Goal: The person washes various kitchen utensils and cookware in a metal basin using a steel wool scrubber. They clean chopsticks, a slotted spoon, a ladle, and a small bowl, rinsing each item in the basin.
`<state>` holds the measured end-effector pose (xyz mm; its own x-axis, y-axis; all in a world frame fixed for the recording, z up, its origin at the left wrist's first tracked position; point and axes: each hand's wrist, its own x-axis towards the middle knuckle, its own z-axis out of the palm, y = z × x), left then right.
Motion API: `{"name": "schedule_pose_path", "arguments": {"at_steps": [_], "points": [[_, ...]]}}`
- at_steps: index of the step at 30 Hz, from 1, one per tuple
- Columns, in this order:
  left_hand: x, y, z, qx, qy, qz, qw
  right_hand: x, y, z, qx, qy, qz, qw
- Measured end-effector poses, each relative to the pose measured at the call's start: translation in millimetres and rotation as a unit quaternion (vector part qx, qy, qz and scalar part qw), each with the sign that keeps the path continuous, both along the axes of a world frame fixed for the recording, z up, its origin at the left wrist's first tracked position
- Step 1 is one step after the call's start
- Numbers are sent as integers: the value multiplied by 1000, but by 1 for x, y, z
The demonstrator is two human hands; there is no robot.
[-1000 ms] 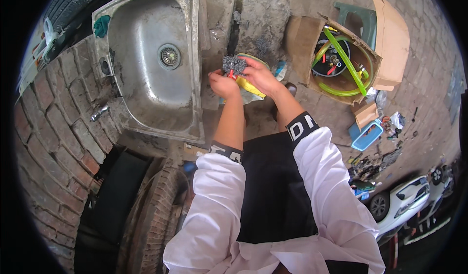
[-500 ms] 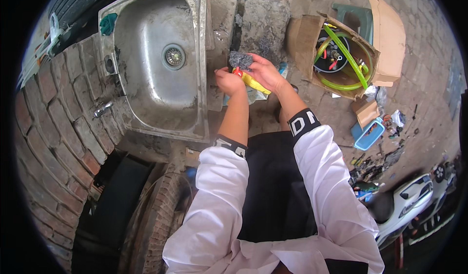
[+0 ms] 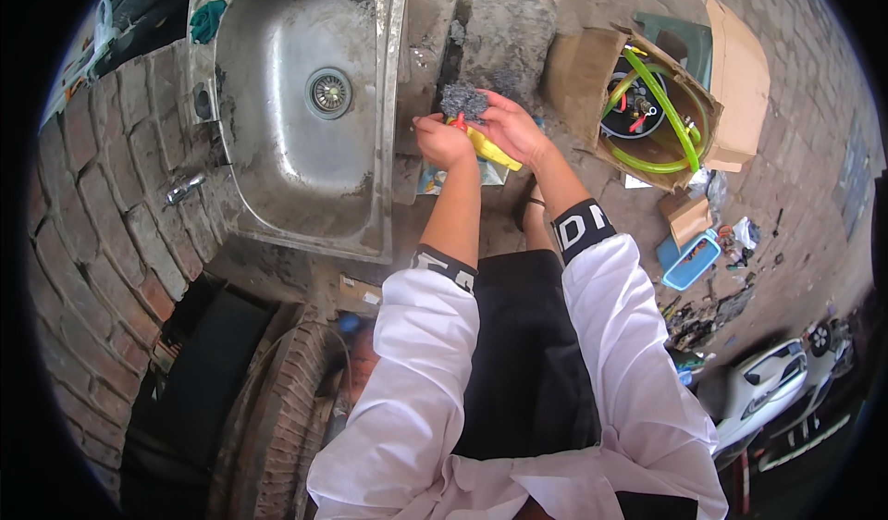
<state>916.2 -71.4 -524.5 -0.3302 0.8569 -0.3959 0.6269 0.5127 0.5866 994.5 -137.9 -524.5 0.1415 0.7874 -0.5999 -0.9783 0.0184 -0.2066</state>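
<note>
Grey steel wool sits just right of the sink, its side held by the right hand's half-curled fingers. Left hand, nearer the sink, has its fingers bent beside a yellow item with a red tip; I cannot tell whether they grip it. Farther right of the sink stands a cardboard box holding green hose; well beyond, a white car.

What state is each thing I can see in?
Grey wiry scouring wool: bunched, held in the right hand
Yellow plastic bottle with red tip: tilted, at the left hand; open or closed unclear
Rectangular steel sink: stained, drain strainer exposed
Silver metal tap: no running water visible
Brown cardboard box: open, flaps spread
Bright green hose: partly looped, inside that box
Blue plastic tub: open
</note>
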Motion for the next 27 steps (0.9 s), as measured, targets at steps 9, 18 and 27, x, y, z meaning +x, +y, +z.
{"name": "schedule_pose_path", "arguments": {"at_steps": [9,18,27], "points": [[2,1,2,-16,-15,16,1000,3,0,4,-9,5,5,1000],[-23,-2,-16,-126,-172,117,970,8,-12,16,-25,56,-136,989],[-85,-50,81,-259,-269,99,922,22,-39,63,4,82,-197,977]]}}
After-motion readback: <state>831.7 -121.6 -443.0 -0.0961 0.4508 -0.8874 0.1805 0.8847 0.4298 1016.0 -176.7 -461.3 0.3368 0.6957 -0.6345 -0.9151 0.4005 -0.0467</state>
